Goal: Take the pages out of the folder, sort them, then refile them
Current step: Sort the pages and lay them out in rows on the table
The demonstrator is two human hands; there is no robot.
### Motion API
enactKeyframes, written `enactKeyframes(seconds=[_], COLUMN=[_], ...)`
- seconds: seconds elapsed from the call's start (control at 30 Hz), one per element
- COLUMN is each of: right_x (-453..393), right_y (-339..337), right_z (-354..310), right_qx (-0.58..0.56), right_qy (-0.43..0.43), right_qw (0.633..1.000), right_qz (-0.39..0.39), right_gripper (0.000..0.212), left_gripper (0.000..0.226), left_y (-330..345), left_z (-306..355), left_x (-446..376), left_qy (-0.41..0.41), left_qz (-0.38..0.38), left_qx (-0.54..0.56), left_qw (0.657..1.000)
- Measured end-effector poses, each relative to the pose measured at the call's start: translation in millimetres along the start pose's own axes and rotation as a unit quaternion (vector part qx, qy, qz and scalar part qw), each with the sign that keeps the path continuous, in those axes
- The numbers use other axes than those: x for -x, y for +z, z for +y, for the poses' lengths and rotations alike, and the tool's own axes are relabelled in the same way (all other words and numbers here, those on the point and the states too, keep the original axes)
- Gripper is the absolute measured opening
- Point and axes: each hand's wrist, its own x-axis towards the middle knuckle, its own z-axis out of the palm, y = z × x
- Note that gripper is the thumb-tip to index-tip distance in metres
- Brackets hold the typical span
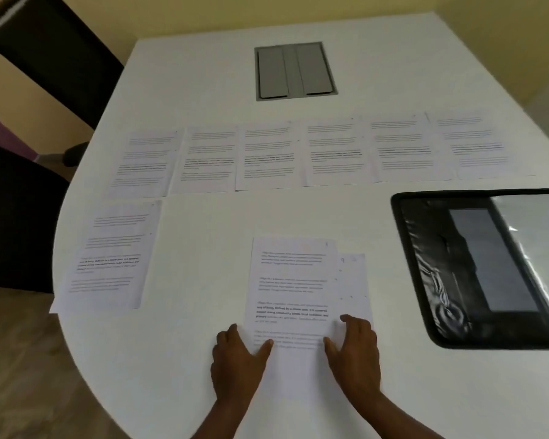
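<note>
- Nearest me, both hands lay on the small stack of pages at the near middle of the table. The left hand rested at the stack's left edge, fingers fairly straight, thumb on the paper; the right hand lay flat over its lower right corner. Neither seemed to pinch anything, they only pressed.
- The lower sheet stuck out to the right from under the top one. I judged that sliding the stack like that could skew it further or carry two sheets off as one, spoiling the order.
- To the near left, a single page lay with its corner at, perhaps over, the table's rounded edge. A brushing sleeve or a draught might tip it to the floor.
- At the right, the black folder lay open, its clear sleeves glossy and partly out of view. Refiling into slippery plastic could crease a page or put it in the wrong sleeve.
- Farthest, the row of six pages lay edge to edge, some overlapping. Lifting one carelessly could drag its neighbour along.
</note>
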Motion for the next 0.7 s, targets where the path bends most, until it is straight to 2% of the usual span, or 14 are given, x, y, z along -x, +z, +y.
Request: enactKeyframes(seconds=[0.13,0.27,0.37,0.43,0.53,0.7], right_x=[5,5,8,10,14,19], right_y=[-3,-3,-6,-9,-15,-28], right_z=[11,12,13,20,35,55], right_qx=[-0.053,-0.049,-0.044,-0.045,-0.057,-0.034], right_qy=[0.06,0.074,0.085,0.098,0.115,0.125], right_qw=[0.995,0.992,0.991,0.991,0.99,0.989], right_qz=[-0.053,-0.091,-0.092,-0.078,-0.059,-0.071], right_gripper=[0.06,0.043,0.026,0.019,0.021,0.022], left_gripper=[0.081,0.067,0.061,0.063,0.077,0.079], left_y=[3,7,11,13,17,26], left_z=[8,12,12,15,21,29], left_x=[9,12,16,23,35,47], left_qy=[-0.039,-0.05,-0.054,-0.061,-0.06,-0.05], left_qz=[-0.004,-0.023,-0.031,-0.022,-0.012,-0.043], left_qx=[-0.028,0.008,0.024,-0.005,-0.037,0.006], left_qw=[0.999,0.998,0.998,0.998,0.997,0.998])
